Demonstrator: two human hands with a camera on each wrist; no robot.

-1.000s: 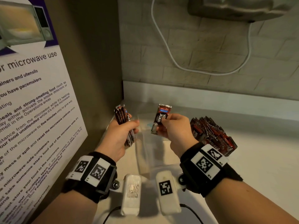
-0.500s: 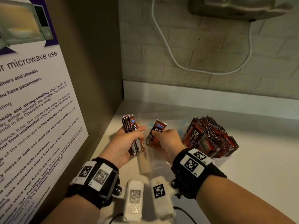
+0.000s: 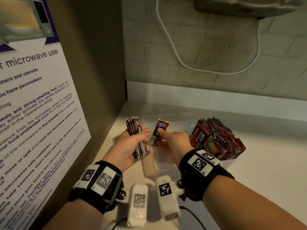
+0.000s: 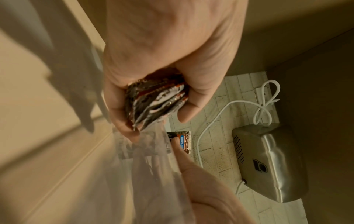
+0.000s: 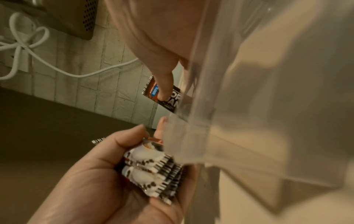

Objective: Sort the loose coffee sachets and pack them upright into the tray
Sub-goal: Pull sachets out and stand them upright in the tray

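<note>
My left hand grips a stack of several dark red coffee sachets, held upright just left of the clear plastic tray. In the left wrist view the stack's ends show between thumb and fingers. My right hand pinches a single sachet upright over the tray's left part, thumb pressed on its front. A dense row of red sachets stands packed in the tray's right part.
The tray sits in a corner of a pale counter, with a brown side wall at left bearing a microwave poster. A brick wall, a white cable and a metal appliance are behind.
Both hands have come down toward the tray and closer together. The right hand's single sachet has moved left, near the stack in the left hand.
</note>
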